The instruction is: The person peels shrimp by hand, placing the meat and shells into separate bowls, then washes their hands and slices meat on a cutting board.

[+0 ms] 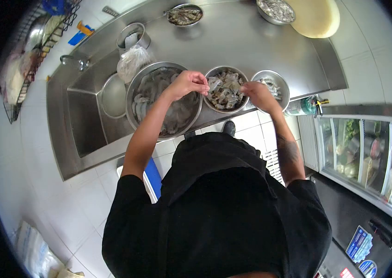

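A steel bowl of shrimp shells [226, 90] sits between my hands near the counter's front edge. My left hand [187, 85] is above the right rim of a wide basin [130, 111] of whole shrimp in cloudy water, its thumb and fingers pinched together at the shell bowl's left rim. On the other side, my right hand [258, 95] is closed, fingertips over the shell bowl's right rim. Part of that hand covers a smaller steel bowl [285, 87] with peeled shrimp inside. What either pinch holds is too small to make out.
At the left is a sink [85, 120] with a faucet [74, 61]. A plastic bag [132, 63] and a steel pot [133, 36] stand behind the basin. Farther back are two filled bowls and a round board [314, 18]. A glass-door fridge [367, 153] is at right.
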{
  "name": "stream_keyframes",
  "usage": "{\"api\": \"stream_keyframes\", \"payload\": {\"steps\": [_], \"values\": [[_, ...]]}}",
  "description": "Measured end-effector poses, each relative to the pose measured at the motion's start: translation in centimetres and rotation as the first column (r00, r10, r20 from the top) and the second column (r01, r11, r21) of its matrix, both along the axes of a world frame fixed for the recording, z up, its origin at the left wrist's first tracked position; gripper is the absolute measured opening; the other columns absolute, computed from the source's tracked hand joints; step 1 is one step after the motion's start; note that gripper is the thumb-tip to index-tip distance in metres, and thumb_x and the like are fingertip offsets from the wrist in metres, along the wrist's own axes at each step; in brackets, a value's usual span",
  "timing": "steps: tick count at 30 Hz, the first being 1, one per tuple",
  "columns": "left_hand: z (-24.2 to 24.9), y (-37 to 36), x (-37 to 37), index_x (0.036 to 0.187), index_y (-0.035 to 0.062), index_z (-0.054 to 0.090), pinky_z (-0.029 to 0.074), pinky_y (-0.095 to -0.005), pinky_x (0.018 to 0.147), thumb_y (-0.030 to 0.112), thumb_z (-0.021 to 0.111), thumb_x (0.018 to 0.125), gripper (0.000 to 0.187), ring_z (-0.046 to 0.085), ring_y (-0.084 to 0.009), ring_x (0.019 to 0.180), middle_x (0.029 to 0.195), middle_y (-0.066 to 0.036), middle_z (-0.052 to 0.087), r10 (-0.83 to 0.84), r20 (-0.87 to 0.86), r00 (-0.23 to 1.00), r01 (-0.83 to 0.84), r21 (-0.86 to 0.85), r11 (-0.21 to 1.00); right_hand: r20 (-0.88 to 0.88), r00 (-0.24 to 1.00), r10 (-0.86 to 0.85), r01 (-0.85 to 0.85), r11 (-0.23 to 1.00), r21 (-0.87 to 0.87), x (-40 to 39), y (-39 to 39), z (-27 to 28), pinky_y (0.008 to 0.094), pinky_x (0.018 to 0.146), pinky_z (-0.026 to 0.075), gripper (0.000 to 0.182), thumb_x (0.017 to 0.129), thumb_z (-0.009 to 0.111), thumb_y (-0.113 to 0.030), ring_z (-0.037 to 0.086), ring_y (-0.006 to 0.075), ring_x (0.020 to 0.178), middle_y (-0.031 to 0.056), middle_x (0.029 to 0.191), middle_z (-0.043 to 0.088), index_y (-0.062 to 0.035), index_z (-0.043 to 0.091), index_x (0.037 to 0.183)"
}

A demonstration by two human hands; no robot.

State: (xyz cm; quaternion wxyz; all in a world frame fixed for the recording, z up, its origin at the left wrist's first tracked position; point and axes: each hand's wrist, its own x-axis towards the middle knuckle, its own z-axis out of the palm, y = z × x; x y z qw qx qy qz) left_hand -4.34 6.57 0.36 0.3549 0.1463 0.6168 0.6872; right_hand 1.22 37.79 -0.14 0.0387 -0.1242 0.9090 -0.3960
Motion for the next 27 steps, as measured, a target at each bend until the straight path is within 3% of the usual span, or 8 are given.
{"api": "stream_keyframes", "payload": {"steps": [1,3,5,9,11,12,19,27], "values": [[0.0,0.4,0.2,0.090,0.0011,0.063,0.055,-0.0274,0.070,0.006,0.073,0.087,0.012,0.069,-0.0159,0.076,0.082,-0.008,0.069,0.023,0.005,1.000,-0.023,0.022,0.999,-0.218,0.974,0.059,-0.002,0.967,0.253,-0.1,-1.2,-0.2,0.0299,0.062,0.046,0.035,0.098,0.060,-0.031,0.054,0.0123,0.067,0.0032,0.074,0.060,0.0033,0.065,0.090],[0.1,1.6,0.5,0.088,0.0019,0.061,0.055,-0.0272,0.069,0.006,0.073,0.088,0.013,0.069,-0.0152,0.075,0.081,-0.007,0.068,0.018,-0.037,0.999,-0.017,0.010,1.000,0.248,0.963,-0.103,0.177,0.938,-0.299,0.6,-4.4,0.9,0.0310,0.062,0.047,0.039,0.099,0.060,-0.035,0.057,0.0127,0.067,0.0031,0.076,0.061,0.0031,0.066,0.096],[-0.1,2.8,1.4,0.086,0.0027,0.058,0.055,-0.0269,0.068,0.006,0.072,0.089,0.014,0.068,-0.0145,0.074,0.079,-0.006,0.067,0.012,-0.069,0.998,-0.012,-0.004,1.000,0.534,0.843,0.065,0.307,0.756,-0.578,0.8,-6.4,1.9,0.0249,0.046,0.040,0.027,0.098,0.062,-0.026,0.052,0.0069,0.057,0.0017,0.072,0.058,0.0007,0.067,0.092],[0.3,4.2,3.5,0.094,0.0008,0.058,0.055,-0.0305,0.068,0.007,0.069,0.090,0.013,0.068,-0.0167,0.073,0.083,-0.007,0.068,0.021,-0.314,0.949,-0.054,-0.095,0.994,0.588,0.806,0.067,0.398,0.674,-0.622,0.4,-7.0,0.4,0.0227,0.043,0.035,0.020,0.097,0.061,-0.016,0.048,0.0069,0.053,0.0017,0.068,0.056,0.0011,0.064,0.088],[3.2,4.9,4.4,0.103,0.0026,0.060,0.055,-0.0352,0.068,0.009,0.072,0.086,0.022,0.069,-0.0273,0.074,0.088,-0.014,0.070,-0.155,-0.762,0.628,-0.174,-0.332,0.927,0.589,0.806,0.062,0.424,0.634,-0.647,0.2,-6.7,0.2,0.0224,0.043,0.034,0.018,0.097,0.061,-0.013,0.047,0.0076,0.052,0.0016,0.068,0.054,0.0013,0.062,0.086],[3.2,5.1,4.5,0.111,0.0067,0.061,0.054,-0.0386,0.070,0.010,0.073,0.081,0.032,0.067,-0.0361,0.080,0.095,-0.017,0.068,-0.146,-0.793,0.592,-0.193,-0.315,0.929,0.594,0.803,0.048,0.424,0.654,-0.626,0.2,-6.6,0.5,0.0233,0.044,0.036,0.018,0.096,0.060,-0.013,0.048,0.0074,0.053,0.0013,0.066,0.055,0.0015,0.064,0.086],[3.9,6.2,3.9,0.093,0.0028,0.057,0.049,-0.0410,0.062,0.006,0.071,0.081,0.019,0.064,-0.0378,0.072,0.084,-0.016,0.066,-0.244,-0.753,0.611,-0.131,-0.400,0.907,0.451,0.890,-0.070,0.308,0.821,-0.480,0.8,-6.7,3.1,0.0265,0.045,0.039,0.023,0.093,0.060,-0.012,0.049,0.0084,0.054,0.0024,0.064,0.057,0.0033,0.066,0.078],[3.7,5.3,4.4,0.084,-0.0001,0.050,0.049,-0.0373,0.064,-0.001,0.069,0.080,0.020,0.064,-0.0299,0.070,0.078,-0.016,0.061,-0.221,-0.690,0.690,-0.117,-0.406,0.906,0.512,0.857,-0.056,0.347,0.797,-0.494,1.3,-6.5,1.5,0.0257,0.045,0.037,0.021,0.097,0.058,-0.012,0.047,0.0083,0.052,0.0024,0.066,0.056,0.0029,0.066,0.085]]}}
